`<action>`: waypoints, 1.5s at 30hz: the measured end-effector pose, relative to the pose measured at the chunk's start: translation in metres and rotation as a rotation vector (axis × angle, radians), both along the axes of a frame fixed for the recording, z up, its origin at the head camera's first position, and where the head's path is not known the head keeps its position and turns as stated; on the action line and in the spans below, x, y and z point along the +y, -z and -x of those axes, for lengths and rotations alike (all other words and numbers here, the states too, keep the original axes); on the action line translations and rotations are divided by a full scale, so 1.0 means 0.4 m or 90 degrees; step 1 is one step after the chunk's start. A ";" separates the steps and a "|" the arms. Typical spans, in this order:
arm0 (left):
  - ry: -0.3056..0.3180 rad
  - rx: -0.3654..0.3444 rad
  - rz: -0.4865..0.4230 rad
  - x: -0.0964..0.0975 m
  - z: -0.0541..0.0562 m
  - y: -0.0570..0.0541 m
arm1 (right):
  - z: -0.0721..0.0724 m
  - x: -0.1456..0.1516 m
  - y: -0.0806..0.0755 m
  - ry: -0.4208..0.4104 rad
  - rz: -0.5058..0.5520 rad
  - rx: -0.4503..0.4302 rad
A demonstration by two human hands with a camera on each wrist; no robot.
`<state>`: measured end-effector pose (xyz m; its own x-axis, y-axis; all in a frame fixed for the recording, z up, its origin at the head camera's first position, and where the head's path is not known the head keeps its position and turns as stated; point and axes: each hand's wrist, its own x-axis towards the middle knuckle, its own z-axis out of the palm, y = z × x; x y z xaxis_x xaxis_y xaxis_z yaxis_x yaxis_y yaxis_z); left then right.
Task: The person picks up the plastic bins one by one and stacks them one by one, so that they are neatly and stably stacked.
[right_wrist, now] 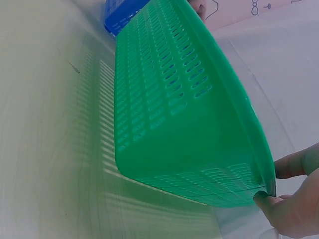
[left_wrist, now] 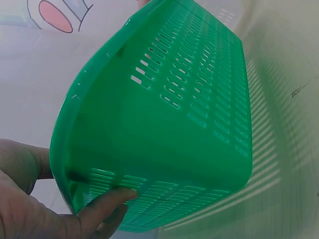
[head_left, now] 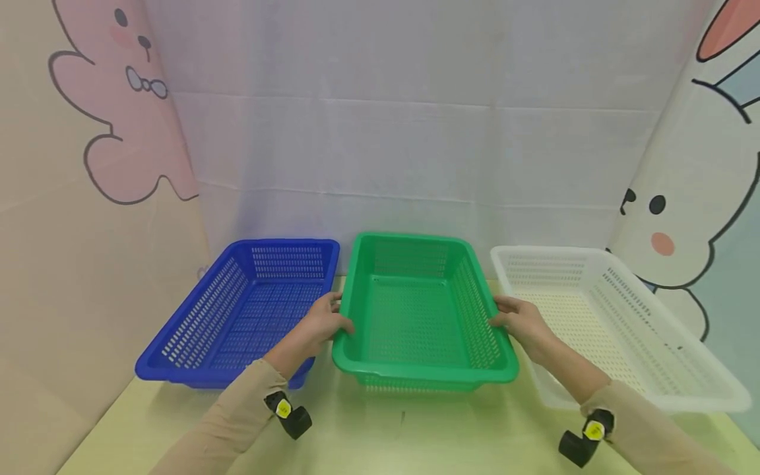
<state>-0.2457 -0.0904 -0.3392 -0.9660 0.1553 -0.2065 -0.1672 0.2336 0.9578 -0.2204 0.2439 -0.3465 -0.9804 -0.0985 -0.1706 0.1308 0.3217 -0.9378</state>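
Both hands grip a green plastic basket [head_left: 410, 316] with slotted walls, one hand on each side rim. My left hand [head_left: 325, 319] has its thumb over the left rim and its fingers against the outer wall, as the left wrist view shows on the basket's side [left_wrist: 149, 114]. On the opposite rim, my right hand [head_left: 522, 323] pinches the edge between thumb and fingers, seen also in the right wrist view beside the green wall [right_wrist: 189, 139]. In both wrist views the basket's underside stands off the table, with striped light cast on the surface.
A blue slotted basket [head_left: 196, 316] stands on the left, a white one [head_left: 629, 330] on the right, both near the green basket. All are over a pale yellow-green table [head_left: 380, 435]. A pale curtain [head_left: 380, 145] hangs behind, with cartoon-printed cloth on both sides.
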 end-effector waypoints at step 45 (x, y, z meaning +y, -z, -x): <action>0.086 0.021 -0.047 -0.214 -0.007 -0.127 | -0.032 -0.145 -0.079 0.027 0.345 0.133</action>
